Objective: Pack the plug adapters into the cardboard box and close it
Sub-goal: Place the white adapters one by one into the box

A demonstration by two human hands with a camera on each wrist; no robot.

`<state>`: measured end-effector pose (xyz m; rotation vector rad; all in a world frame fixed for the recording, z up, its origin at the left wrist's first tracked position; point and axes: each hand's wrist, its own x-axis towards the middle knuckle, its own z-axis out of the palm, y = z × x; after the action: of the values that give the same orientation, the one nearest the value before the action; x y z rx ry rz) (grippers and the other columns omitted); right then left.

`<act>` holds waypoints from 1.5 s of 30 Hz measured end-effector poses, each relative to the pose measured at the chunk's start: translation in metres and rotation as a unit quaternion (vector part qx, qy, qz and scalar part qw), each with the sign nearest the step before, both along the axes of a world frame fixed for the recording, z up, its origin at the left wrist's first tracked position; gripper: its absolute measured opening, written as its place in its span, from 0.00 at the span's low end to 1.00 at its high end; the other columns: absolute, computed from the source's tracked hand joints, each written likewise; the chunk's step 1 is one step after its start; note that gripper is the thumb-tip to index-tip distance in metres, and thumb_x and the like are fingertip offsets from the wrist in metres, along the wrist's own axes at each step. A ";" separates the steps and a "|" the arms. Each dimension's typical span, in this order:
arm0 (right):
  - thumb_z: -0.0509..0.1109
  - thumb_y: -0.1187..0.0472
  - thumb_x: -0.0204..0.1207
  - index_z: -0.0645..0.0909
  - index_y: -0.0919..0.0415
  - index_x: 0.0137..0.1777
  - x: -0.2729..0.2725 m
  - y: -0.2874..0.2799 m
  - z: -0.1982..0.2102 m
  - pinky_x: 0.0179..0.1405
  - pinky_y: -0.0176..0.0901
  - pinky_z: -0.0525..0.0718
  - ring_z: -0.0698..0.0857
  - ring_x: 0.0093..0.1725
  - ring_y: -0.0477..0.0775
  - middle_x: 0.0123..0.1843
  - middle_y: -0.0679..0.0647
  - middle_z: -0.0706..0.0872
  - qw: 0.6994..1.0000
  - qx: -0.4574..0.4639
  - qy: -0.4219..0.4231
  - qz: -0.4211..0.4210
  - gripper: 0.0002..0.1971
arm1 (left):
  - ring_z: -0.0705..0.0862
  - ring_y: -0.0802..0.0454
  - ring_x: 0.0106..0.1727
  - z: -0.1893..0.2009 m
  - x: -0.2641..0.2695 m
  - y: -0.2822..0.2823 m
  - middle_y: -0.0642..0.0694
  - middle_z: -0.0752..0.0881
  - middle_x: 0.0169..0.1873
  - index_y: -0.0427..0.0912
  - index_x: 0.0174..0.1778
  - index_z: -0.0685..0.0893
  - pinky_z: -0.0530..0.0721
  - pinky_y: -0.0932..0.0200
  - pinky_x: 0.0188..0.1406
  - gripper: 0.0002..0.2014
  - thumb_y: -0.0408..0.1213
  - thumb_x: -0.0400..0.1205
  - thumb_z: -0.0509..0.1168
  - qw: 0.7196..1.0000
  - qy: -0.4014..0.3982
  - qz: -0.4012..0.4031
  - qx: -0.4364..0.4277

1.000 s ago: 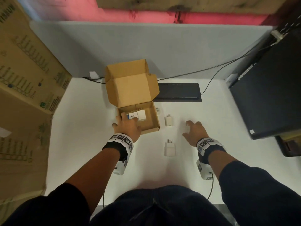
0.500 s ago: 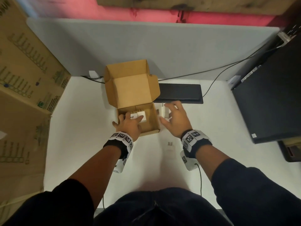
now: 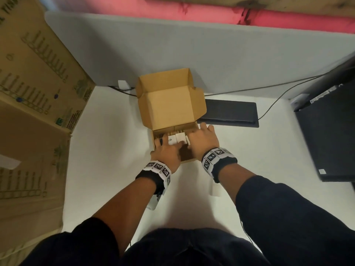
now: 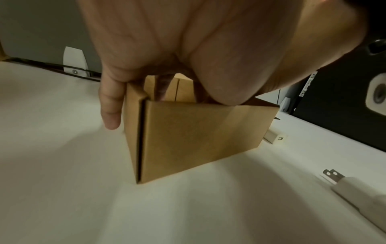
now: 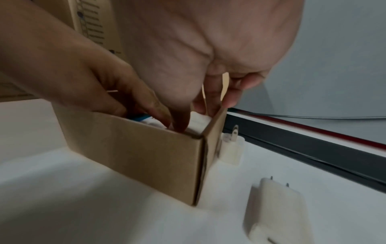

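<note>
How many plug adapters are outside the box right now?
2. First adapter sits beside the cardboard box's right wall; second adapter lies on the table, apart from it. Others may be hidden.

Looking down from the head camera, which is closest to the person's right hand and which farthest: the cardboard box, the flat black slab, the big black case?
Measured from the right hand:
1. Cardboard box: under its fingers, touching.
2. Flat black slab: just beyond the fingertips, against the divider.
3. Big black case: far right edge.

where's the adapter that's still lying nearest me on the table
In the head view it lies on the white table, mostly hidden under the right wrist; the adapter sits near the cardboard box's right front corner.
</note>
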<state>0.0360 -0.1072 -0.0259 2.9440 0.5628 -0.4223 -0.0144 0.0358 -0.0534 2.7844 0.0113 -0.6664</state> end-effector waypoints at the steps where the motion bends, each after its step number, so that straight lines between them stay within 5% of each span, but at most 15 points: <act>1: 0.69 0.53 0.78 0.82 0.50 0.59 0.001 0.001 -0.002 0.61 0.58 0.71 0.76 0.64 0.63 0.61 0.53 0.86 1.000 -0.005 0.000 -0.001 0.11 | 0.58 0.31 0.77 -0.001 0.000 0.000 0.39 0.60 0.80 0.72 0.76 0.69 0.84 0.31 0.58 0.27 0.46 0.81 0.58 1.000 -0.002 -0.002 -0.004; 7: 0.67 0.51 0.79 0.79 0.51 0.66 0.011 0.006 -0.010 0.60 0.59 0.72 0.73 0.67 0.65 0.65 0.54 0.85 1.000 -0.005 -0.001 -0.002 0.16 | 0.57 0.32 0.76 -0.001 0.002 0.001 0.40 0.57 0.81 0.71 0.78 0.68 0.86 0.33 0.57 0.29 0.45 0.81 0.60 1.000 -0.002 0.008 -0.018; 19: 0.66 0.59 0.79 0.82 0.58 0.64 0.001 -0.013 -0.013 0.63 0.58 0.75 0.69 0.69 0.67 0.76 0.57 0.74 0.999 0.019 0.021 0.031 0.15 | 0.54 0.32 0.78 0.001 0.003 0.002 0.41 0.56 0.82 0.69 0.79 0.67 0.84 0.30 0.59 0.29 0.45 0.80 0.60 1.000 0.008 0.002 -0.022; 23: 0.64 0.60 0.79 0.82 0.57 0.66 -0.008 -0.026 -0.011 0.58 0.60 0.76 0.71 0.66 0.69 0.76 0.58 0.76 0.993 0.120 -0.013 0.015 0.17 | 0.54 0.33 0.79 -0.001 0.003 0.002 0.42 0.54 0.83 0.71 0.79 0.65 0.84 0.29 0.59 0.30 0.45 0.81 0.59 1.000 0.006 -0.006 -0.006; 27: 0.65 0.61 0.81 0.83 0.57 0.65 -0.026 -0.056 -0.016 0.55 0.59 0.82 0.76 0.60 0.66 0.63 0.60 0.82 0.952 0.267 -0.065 -0.137 0.14 | 0.59 0.33 0.77 0.001 0.003 0.004 0.39 0.56 0.82 0.68 0.82 0.62 0.81 0.26 0.60 0.30 0.45 0.83 0.58 0.999 -0.005 -0.026 0.021; 32: 0.70 0.52 0.80 0.80 0.54 0.69 -0.059 -0.105 -0.025 0.60 0.55 0.83 0.83 0.61 0.62 0.62 0.57 0.81 0.943 0.242 0.081 -0.214 0.19 | 0.63 0.31 0.76 0.018 -0.006 -0.003 0.37 0.64 0.78 0.58 0.77 0.72 0.66 0.20 0.71 0.24 0.47 0.82 0.59 0.995 -0.063 -0.034 0.062; 37: 0.82 0.34 0.59 0.70 0.45 0.77 -0.096 -0.115 -0.023 0.70 0.58 0.79 0.73 0.69 0.56 0.68 0.52 0.72 0.950 0.172 0.217 -0.145 0.46 | 0.66 0.31 0.76 0.027 -0.025 -0.018 0.36 0.69 0.78 0.56 0.71 0.82 0.63 0.30 0.77 0.21 0.48 0.80 0.61 0.991 -0.105 -0.066 0.041; 41: 0.87 0.48 0.59 0.69 0.47 0.75 -0.115 -0.108 -0.029 0.60 0.56 0.84 0.75 0.64 0.57 0.67 0.52 0.69 0.961 0.082 0.253 -0.076 0.45 | 0.69 0.36 0.73 0.026 -0.040 -0.026 0.42 0.75 0.72 0.58 0.72 0.81 0.69 0.36 0.74 0.21 0.49 0.81 0.65 0.995 -0.070 -0.071 -0.004; 45: 0.84 0.60 0.63 0.71 0.52 0.72 -0.109 -0.114 -0.026 0.52 0.46 0.85 0.81 0.52 0.57 0.66 0.53 0.69 0.957 0.123 0.237 -0.117 0.38 | 0.71 0.38 0.72 0.024 -0.047 -0.018 0.42 0.77 0.70 0.59 0.75 0.79 0.71 0.37 0.74 0.22 0.47 0.82 0.66 0.995 -0.067 -0.070 -0.014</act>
<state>-0.0734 -0.2210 -0.0521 3.1613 0.3253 -1.1869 -0.0618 0.0177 -0.0289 2.8158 -0.2194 -0.5056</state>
